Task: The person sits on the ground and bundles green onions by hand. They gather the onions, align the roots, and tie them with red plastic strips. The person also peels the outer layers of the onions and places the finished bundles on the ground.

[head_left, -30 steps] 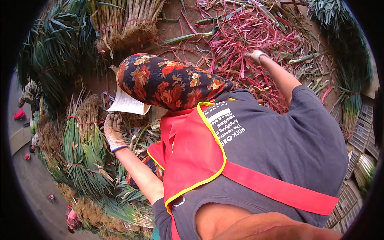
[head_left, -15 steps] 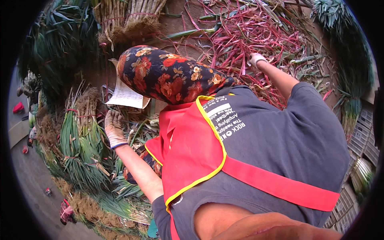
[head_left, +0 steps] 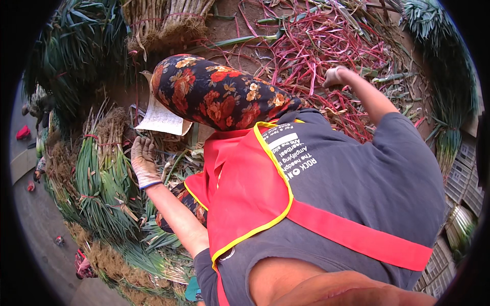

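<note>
My left hand (head_left: 145, 162), in a soiled pale glove, lies with its fingers stretched out, beside a tied bundle of leeks or green onions (head_left: 104, 168) with rooty ends. It holds nothing that I can see. To the right, my right hand (head_left: 334, 76), also gloved, is over a heap of red strips (head_left: 301, 51). Its fingers look curled together; whatever they may hold is hidden. A sheet of pale card or paper (head_left: 162, 118) sits at my knee, near the left hand.
Rooty bundles (head_left: 166, 23) stand at the far left, with dark green leaves (head_left: 81, 51) beside them. More green bundles (head_left: 441, 76) line the right edge, above pale crates (head_left: 462, 173). Leaf scraps (head_left: 400, 97) litter the ground. Distant people are at the left.
My right hand has drawn back slightly to the right from the red strips, its forearm turning. The left hand has shifted slightly leftward beside the bundle.
</note>
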### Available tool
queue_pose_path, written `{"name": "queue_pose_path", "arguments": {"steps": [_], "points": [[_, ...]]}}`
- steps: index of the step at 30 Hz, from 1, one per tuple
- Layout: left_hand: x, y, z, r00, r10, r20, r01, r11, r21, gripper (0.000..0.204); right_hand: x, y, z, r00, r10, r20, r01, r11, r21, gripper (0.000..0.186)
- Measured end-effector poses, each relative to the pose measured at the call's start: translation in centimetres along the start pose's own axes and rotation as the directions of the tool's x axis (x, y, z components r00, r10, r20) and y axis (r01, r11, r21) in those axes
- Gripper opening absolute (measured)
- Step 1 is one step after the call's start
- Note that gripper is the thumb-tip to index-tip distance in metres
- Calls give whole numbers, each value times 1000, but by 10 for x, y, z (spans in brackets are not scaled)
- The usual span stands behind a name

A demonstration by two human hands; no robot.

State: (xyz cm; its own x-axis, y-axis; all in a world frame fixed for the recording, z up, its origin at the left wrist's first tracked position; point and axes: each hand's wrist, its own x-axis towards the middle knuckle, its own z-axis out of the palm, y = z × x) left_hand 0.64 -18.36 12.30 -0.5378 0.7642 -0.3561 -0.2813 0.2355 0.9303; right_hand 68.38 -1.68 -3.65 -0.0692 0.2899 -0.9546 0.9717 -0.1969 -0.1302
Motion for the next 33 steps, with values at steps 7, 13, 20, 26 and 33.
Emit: {"name": "queue_pose_path", "arguments": {"steps": [7, 13, 20, 26, 33], "points": [[-39, 63, 80, 952, 191, 238, -202, 979, 21, 32, -168, -19, -143, 471, -723, -505, 791, 92, 605, 29], [-101, 110, 220, 787, 254, 562, -394, 908, 141, 32, -250, -135, -158, 78, -771, -632, 997, 49, 64, 43], [-68, 92, 307, 409, 220, 886, -28, 973, -228, 39, -285, -295, -77, 407, -886, -223, 913, 405, 54, 24], [-6, 138, 190, 685, 502, 527, -403, 865, -299, 21, -252, -258, -120, 523, -846, -100, 852, 523, 30, 27], [45, 118, -98, 954, 298, 19, -267, 879, -394, 29, -199, -199, -209, 15, -994, 108, 818, -50, -573, 19]]}}
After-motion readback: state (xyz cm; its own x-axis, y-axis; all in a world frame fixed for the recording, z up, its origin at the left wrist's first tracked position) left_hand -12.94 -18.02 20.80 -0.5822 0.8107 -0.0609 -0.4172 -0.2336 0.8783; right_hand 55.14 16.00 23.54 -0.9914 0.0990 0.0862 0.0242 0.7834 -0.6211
